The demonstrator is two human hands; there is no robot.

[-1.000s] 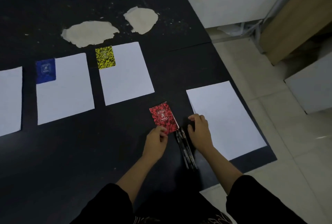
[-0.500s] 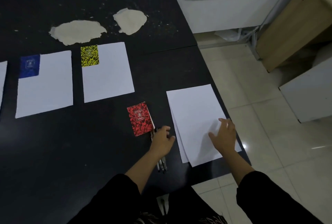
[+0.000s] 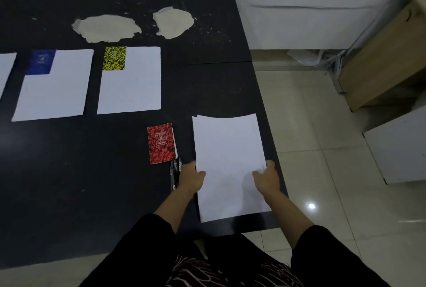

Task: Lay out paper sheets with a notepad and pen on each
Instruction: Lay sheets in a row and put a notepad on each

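Both hands grip the paper stack at lower right of the frame: left hand on one edge, right hand opposite; next, likely peeling off a sheet for the red notepad and pens alongside

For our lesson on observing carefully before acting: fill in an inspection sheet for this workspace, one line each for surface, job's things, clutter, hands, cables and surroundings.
Surface: black table, two worn pale patches.
Job's things: laid sheets with a blue notepad and a yellow notepad; red notepad and pens on bare table; paper stack.
Clutter: nothing seen.
Hands: left hand and right hand grip the stack's side edges.
Cables: some by the wall.
Surroundings: tiled floor, cardboard box.
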